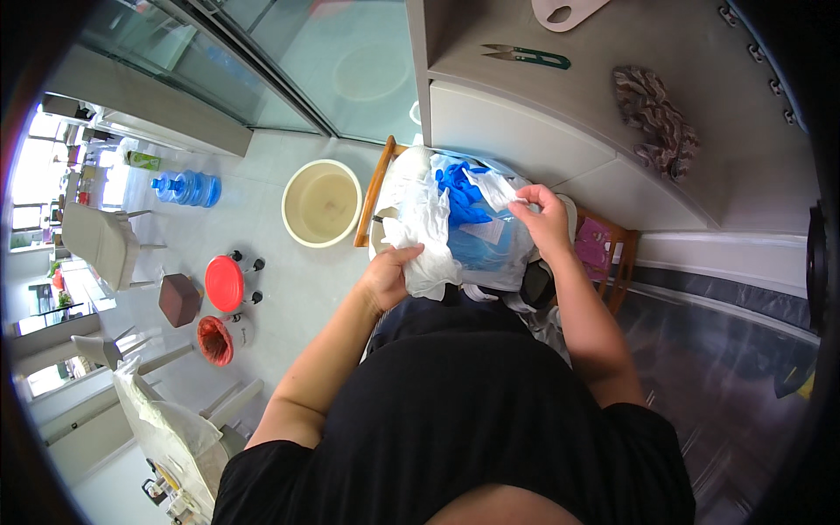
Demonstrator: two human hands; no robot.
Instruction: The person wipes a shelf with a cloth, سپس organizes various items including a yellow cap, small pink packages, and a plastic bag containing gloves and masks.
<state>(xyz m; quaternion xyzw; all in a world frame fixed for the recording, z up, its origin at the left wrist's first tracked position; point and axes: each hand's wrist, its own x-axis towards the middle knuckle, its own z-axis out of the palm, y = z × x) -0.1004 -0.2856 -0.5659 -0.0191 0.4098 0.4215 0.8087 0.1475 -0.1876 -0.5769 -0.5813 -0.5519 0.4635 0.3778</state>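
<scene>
My left hand (pixel 388 275) grips a crumpled white plastic bag (pixel 430 246), thumb on top and fingers beneath. With thumb and forefinger, my right hand (pixel 548 220) pinches the end of a thin white piece (pixel 493 188), perhaps a glove or a plastic scrap. Between the hands lies a bunched bright blue glove (pixel 462 190), partly covered by that white piece. Beneath these is a clear plastic bag (pixel 492 262) with blue contents and a paper slip (pixel 484 231). A white knitted-looking item (pixel 412 164) lies at the far left of the pile.
A wooden rail (pixel 375 193) borders the pile, beside a cream basin (pixel 321 203) on the floor. Green-handled thread snips (pixel 528 56) and a patterned scrunched cloth (pixel 656 121) lie on the shelf at right. A red stool (pixel 224 283) and blue water bottles (pixel 190 188) stand left.
</scene>
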